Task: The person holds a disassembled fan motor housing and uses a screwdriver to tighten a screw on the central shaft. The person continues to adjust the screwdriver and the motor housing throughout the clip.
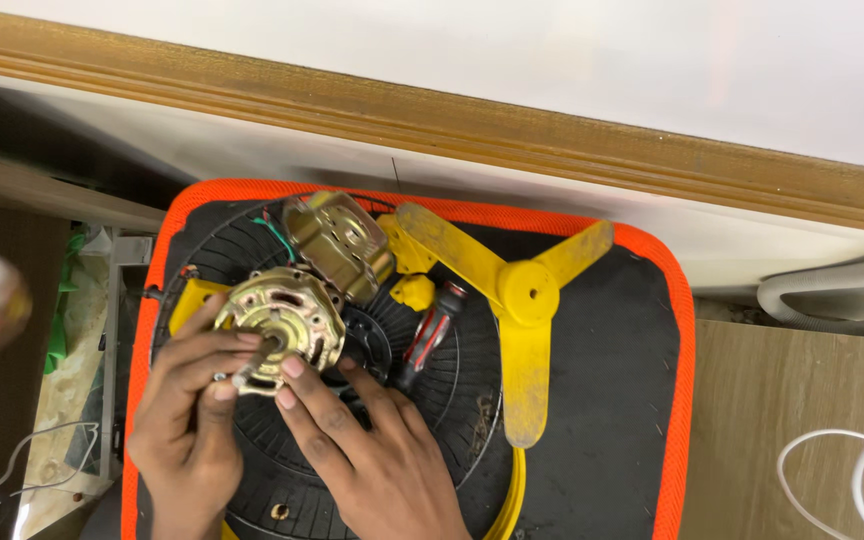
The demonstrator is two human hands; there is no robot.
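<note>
Brass-coloured motor end cover (277, 322), round and ribbed with vent slots, sits at the left of the black work mat with orange edging (667, 330), on top of a black wire fan guard (432, 420). Both hands meet on it. Left hand (187, 420) comes up from the near edge, fingers curled closed around the cover's near rim and the short shaft end, thumb tucked under; this reads as a steadying grip so the part does not roll on the guard. Right hand (382, 460) enters from the near side, angled leftward, index and middle fingers pressed to the cover's right rim, remaining fingers spread flat on the guard; a pinch-and-brace pose, not a full fist. Just beyond the cover, touching or nearly so, lies a second housing half (337, 240), tilted, with green wire beside it. Red-and-black-handled screwdriver (430, 335) rests right of the cover, within reach. Yellow three-blade fan propeller (512, 300) lies further right, flat on the mat. White cables (852, 470) lie on the wooden surface at far right.
</note>
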